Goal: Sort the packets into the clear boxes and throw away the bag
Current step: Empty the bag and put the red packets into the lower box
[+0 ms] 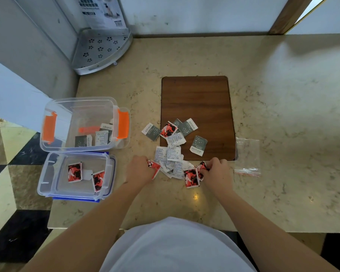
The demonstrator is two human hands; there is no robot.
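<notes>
A pile of small packets point(173, 154), grey, white and red, lies on the counter across the front edge of a brown board point(196, 103). My left hand point(138, 169) is closed around a red packet point(154, 166) at the pile's left. My right hand point(216, 171) pinches another red packet point(202, 165) at the pile's right, beside a flat red packet point(191, 177). At the left, the clear box with orange clips point(47, 142) holds grey and white packets. The clear box with the blue lid under it point(45, 185) holds two red packets. An empty clear zip bag point(247, 156) lies right of the board.
A white corner rack point(98, 50) stands at the back left against the wall. The marble counter point(283, 114) stretches to the right. Its left edge runs just beside the boxes, with checkered floor point(8, 173) below.
</notes>
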